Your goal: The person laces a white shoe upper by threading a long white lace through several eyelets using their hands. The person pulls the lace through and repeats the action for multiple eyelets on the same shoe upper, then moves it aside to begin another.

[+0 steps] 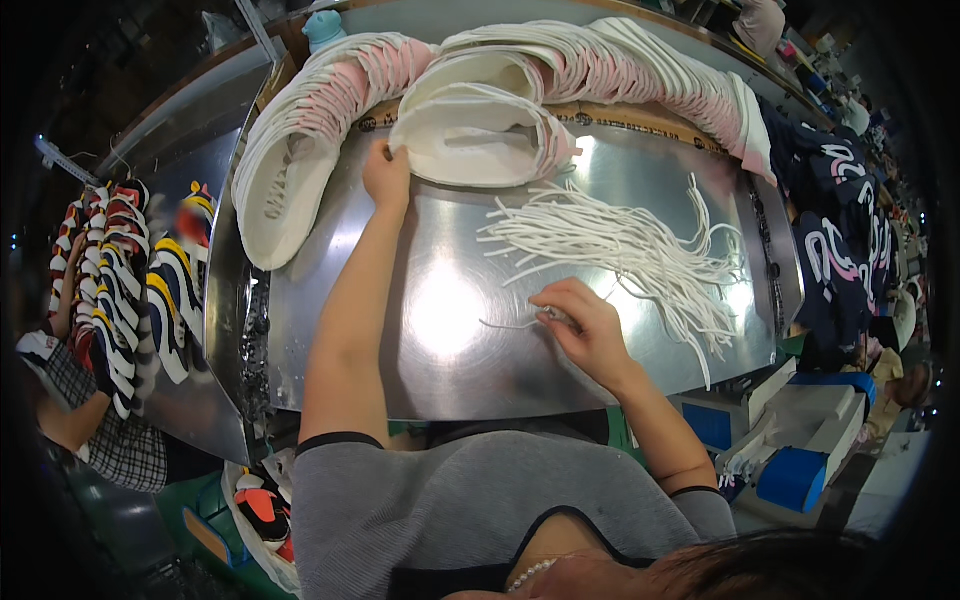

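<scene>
My left hand (388, 178) pinches the edge of a white shoe upper (440, 158) with pink at one end. The upper lies on the metal tabletop, in front of a long row of nested white-and-pink uppers (640, 65). Lower and to the right, my right hand (588, 325) is closed with its fingertips together. From it a thin, slightly curved strand (505, 324) sticks out to the left; whether it is wire or cord I cannot tell. Beyond that hand a loose bundle of white shoelaces (620, 240) is spread over the metal.
Another curved row of nested uppers (300, 150) bounds the left side. A metal workbench (225, 290) adjoins there, with striped shoe parts (118, 290) and a co-worker's arm (75, 420). Dark shoe parts (835, 240) hang at right, above grey-and-blue boxes (800, 440).
</scene>
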`<state>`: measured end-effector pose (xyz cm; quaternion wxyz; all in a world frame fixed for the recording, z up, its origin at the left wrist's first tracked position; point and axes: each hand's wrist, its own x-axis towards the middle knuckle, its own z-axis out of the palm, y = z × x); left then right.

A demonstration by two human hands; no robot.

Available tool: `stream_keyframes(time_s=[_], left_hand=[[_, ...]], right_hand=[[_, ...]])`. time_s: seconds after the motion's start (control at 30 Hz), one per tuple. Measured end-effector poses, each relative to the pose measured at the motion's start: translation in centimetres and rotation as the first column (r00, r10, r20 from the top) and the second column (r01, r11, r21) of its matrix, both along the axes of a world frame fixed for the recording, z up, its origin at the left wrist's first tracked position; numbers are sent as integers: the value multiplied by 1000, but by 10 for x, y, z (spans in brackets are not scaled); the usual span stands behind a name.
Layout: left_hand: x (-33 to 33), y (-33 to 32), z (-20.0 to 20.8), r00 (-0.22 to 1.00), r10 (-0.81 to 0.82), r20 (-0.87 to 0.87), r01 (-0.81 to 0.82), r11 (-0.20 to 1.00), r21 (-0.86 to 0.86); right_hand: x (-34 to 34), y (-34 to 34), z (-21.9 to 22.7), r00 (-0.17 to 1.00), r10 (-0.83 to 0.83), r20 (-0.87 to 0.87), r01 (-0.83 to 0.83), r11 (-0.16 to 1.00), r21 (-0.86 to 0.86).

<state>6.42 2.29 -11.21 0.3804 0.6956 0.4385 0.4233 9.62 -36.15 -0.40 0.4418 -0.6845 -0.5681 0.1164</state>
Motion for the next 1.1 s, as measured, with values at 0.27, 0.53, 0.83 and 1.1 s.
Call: stream_keyframes(time_s=[0.27,0.53,0.83,1.1], left_hand=[[-130,-146,145,941,-183,284,-58,739,671],[-133,-327,45,734,-453,-505,667,619,414],[-186,-245,100,815,-329,-477,555,680,479],[-161,-190,137,498,-359,-789,670,737,87]], right_hand=[[-19,11,-70,932,35,362,103,929,-356],[-16,-43,32,653,120,-747,-114,992,59],[-31,-53,30,315,-17,-949,-47,998,-33],[-43,19,-58,355,-170,-919,113,984,-138]])
